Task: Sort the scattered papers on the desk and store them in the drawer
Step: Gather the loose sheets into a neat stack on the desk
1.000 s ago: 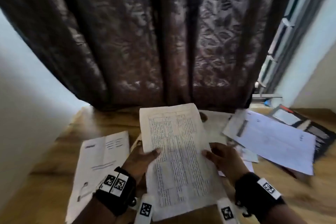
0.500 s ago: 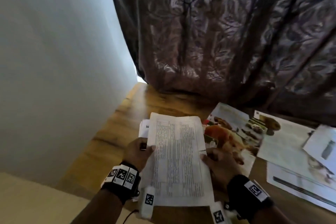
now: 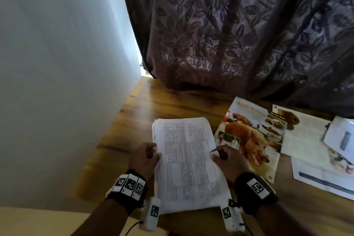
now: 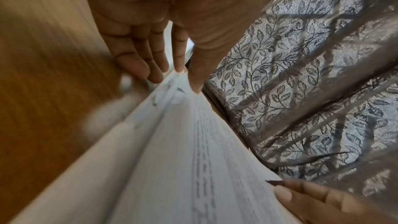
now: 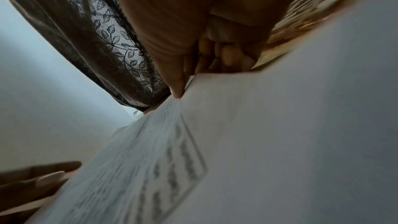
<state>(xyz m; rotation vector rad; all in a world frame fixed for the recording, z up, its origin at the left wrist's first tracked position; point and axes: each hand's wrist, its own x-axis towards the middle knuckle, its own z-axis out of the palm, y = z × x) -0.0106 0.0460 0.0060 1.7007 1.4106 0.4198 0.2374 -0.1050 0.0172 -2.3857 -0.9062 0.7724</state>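
Holding item one: a stack of papers (image 3: 188, 161), white, its top sheet printed with a ruled table, lower centre of the head view, lifted over the wooden tabletop (image 3: 145, 109). Sheets beneath the top one show at its upper left corner.

Left hand (image 3: 143, 159): at the stack's left edge, thumb on the printed face. The left wrist view shows its fingers (image 4: 137, 57) behind the sheets and the thumb in front, the grip pinching the edge of the stack.

Right hand (image 3: 229, 161): at the stack's right edge, thumb on the top sheet. The right wrist view shows its fingers (image 5: 228, 55) curled under the paper, the grip pinching that edge.

Both wrists: black bands with white square-patterned tags; a small white device hangs under each.

Further papers, lying flat on the tabletop to the right of the stack:
- colour page (image 3: 252, 140) with animal photographs and a yellow heading, just beside the right hand, partly under it;
- white printed page (image 3: 302, 136) with a brown animal picture, overlapping the colour page's right side;
- small white sheet (image 3: 342, 136) at the right edge of the frame, on top of that page;
- white sheet with a dark bar (image 3: 321, 180), lower right.

Backdrop: dark leaf-patterned curtain (image 3: 229, 30), upper centre and right, reaching the tabletop's far edge; pale wall (image 3: 57, 63), left.
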